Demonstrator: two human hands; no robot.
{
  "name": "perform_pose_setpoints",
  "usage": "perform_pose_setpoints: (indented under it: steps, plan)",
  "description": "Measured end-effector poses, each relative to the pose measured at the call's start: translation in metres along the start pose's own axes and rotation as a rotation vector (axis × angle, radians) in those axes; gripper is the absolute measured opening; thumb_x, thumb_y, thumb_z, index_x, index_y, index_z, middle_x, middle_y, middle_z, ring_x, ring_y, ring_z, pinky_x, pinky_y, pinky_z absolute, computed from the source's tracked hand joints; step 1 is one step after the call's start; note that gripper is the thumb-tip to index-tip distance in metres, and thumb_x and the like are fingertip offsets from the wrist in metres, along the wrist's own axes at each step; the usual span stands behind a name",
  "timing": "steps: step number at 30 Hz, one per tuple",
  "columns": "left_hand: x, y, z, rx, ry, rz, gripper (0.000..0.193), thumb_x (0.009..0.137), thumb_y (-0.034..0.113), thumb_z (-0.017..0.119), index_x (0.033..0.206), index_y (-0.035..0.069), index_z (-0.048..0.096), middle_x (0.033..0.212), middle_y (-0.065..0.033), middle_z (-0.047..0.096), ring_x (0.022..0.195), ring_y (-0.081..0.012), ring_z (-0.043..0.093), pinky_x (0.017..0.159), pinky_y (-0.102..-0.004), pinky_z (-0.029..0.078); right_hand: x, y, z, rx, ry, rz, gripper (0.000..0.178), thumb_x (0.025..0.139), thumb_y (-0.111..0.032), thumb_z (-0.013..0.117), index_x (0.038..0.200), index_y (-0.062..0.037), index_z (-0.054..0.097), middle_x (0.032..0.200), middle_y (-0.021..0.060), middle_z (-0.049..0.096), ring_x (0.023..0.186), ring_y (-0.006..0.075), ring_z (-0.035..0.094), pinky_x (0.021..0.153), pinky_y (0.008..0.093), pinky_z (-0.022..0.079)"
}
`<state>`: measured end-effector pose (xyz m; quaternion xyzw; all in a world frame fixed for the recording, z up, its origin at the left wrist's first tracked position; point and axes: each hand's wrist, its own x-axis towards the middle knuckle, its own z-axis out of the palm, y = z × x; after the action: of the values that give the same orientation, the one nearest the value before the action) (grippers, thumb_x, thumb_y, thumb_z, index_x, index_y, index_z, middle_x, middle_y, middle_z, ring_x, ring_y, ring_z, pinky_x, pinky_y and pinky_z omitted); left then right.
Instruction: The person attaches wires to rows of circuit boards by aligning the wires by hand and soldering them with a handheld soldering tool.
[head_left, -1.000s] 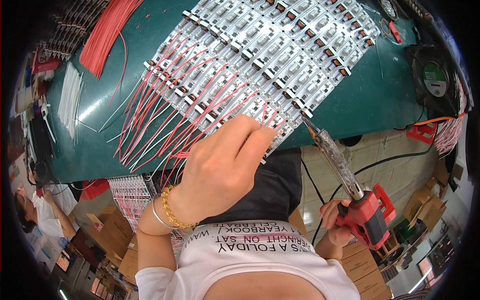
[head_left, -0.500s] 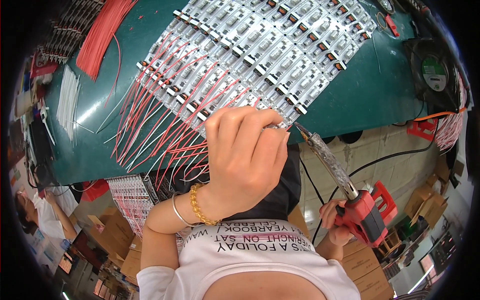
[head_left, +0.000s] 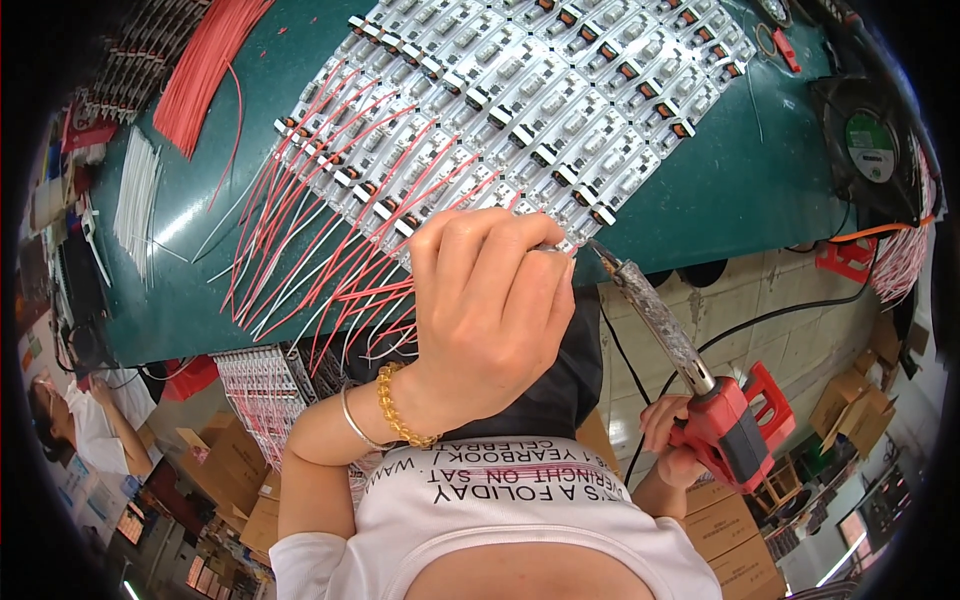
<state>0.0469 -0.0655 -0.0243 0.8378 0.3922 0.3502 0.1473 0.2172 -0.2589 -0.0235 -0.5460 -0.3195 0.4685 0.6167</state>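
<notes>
A large white panel of circuit boards point(head_left: 520, 105) lies on the green bench top, with red and white wires point(head_left: 300, 235) running from its left and near edges. My left hand point(head_left: 490, 310) is closed in a pinch at the panel's near corner. A short bit of red wire point(head_left: 572, 252) shows at its fingertips; the rest is hidden behind the fingers. My right hand point(head_left: 668, 440) grips the red and black handle of a soldering iron point(head_left: 672, 335). Its dark tip points up and left, right beside the panel corner and the red wire.
Bundles of red wires point(head_left: 205, 75) and white wires point(head_left: 137, 195) lie at the left of the bench point(head_left: 720, 220). A black fan point(head_left: 868, 150) stands at the right. A black cable point(head_left: 770, 318) hangs below the bench edge. Another person point(head_left: 105, 425) sits at the far left.
Almost nothing differs. The soldering iron's tip has shifted very slightly up at the panel corner, and my left hand stays in its pinch.
</notes>
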Motion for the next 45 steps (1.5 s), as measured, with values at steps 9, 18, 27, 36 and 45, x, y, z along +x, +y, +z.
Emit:
perform_pose_setpoints:
  steps: [9, 18, 27, 36, 45]
  plan:
    - [0.001, -0.002, -0.001, -0.018, -0.019, -0.023, 0.02, 0.065, 0.0, 0.07, 0.079, 0.006, 0.058, 0.09, -0.005, 0.06, 0.082, -0.0237, 0.054, 0.076, -0.0367, 0.037, -0.003, 0.0, -0.003, 0.026, 0.001, 0.081, 0.059, 0.07, -0.049, 0.074, 0.09, -0.0044, 0.041, 0.057, 0.0055, 0.051, 0.048, 0.0182, 0.052, 0.051, 0.031, 0.045]
    - [0.007, -0.035, -0.069, 0.08, 0.093, 0.005, 0.018, 0.067, 0.002, 0.067, 0.083, 0.004, 0.06, 0.091, -0.009, 0.059, 0.079, -0.0253, 0.057, 0.075, -0.0403, 0.043, 0.034, -0.001, 0.006, -0.015, -0.16, -0.206, 0.066, 0.086, -0.052, 0.056, 0.123, 0.0009, 0.04, 0.05, -0.0006, 0.043, 0.041, 0.0119, 0.041, 0.043, 0.0253, 0.036]
    - [-0.052, -0.153, -0.224, 0.842, -0.086, -0.371, 0.021, 0.071, 0.005, 0.064, 0.092, 0.003, 0.059, 0.092, -0.0075, 0.056, 0.087, -0.026, 0.053, 0.077, -0.0365, 0.04, 0.058, -0.014, 0.035, -0.098, -0.147, -0.279, 0.061, 0.091, -0.045, 0.05, 0.124, 0.0043, 0.036, 0.052, 0.0009, 0.041, 0.042, 0.0113, 0.04, 0.046, 0.025, 0.037]
    - [-0.022, -0.22, -0.245, 0.773, -0.217, -0.104, 0.016, 0.072, 0.002, 0.064, 0.086, 0.002, 0.057, 0.088, -0.0088, 0.055, 0.084, -0.0279, 0.053, 0.077, -0.0371, 0.042, 0.061, -0.025, 0.058, -0.148, -0.161, -0.291, 0.057, 0.093, -0.041, 0.049, 0.125, 0.005, 0.035, 0.052, 0.0012, 0.041, 0.043, 0.0112, 0.04, 0.046, 0.0252, 0.037]
    - [-0.004, -0.241, -0.246, 0.747, -0.202, -0.208, 0.008, 0.075, 0.004, 0.058, 0.081, -0.001, 0.057, 0.078, -0.0161, 0.057, 0.078, -0.0315, 0.056, 0.073, -0.0408, 0.046, 0.066, -0.027, 0.06, -0.152, -0.11, -0.276, 0.058, 0.092, -0.039, 0.051, 0.127, 0.0043, 0.036, 0.053, 0.0002, 0.041, 0.043, 0.0106, 0.04, 0.047, 0.0252, 0.037]
